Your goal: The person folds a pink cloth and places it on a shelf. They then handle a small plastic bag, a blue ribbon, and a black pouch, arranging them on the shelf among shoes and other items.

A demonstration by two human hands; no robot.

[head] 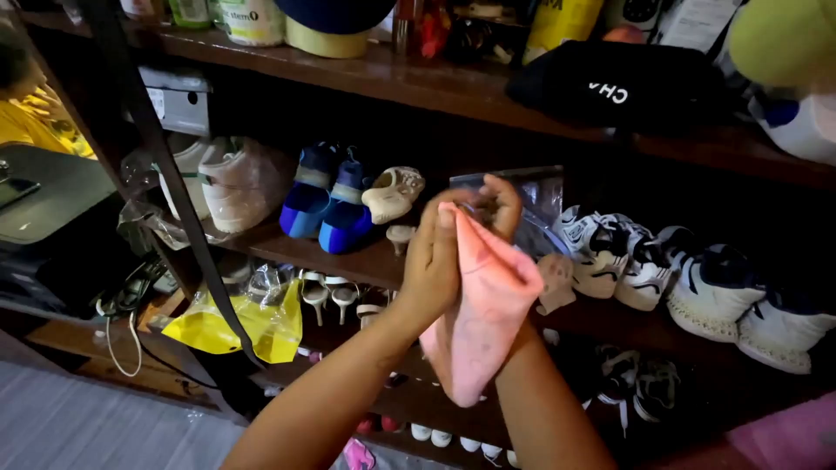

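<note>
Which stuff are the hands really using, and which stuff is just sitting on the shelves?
In use:
- pink cloth, held between the left hand and the right hand
- clear plastic bag, right behind the hands

Just sitting there:
- blue shoes
- white sneakers
- yellow bag
- black cap
- high heels

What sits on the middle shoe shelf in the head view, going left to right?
White shoes in clear plastic → blue shoes → cream shoe → the hands, left hand and right hand, with a pink cloth → black-and-white sneakers → white sneakers.
</note>
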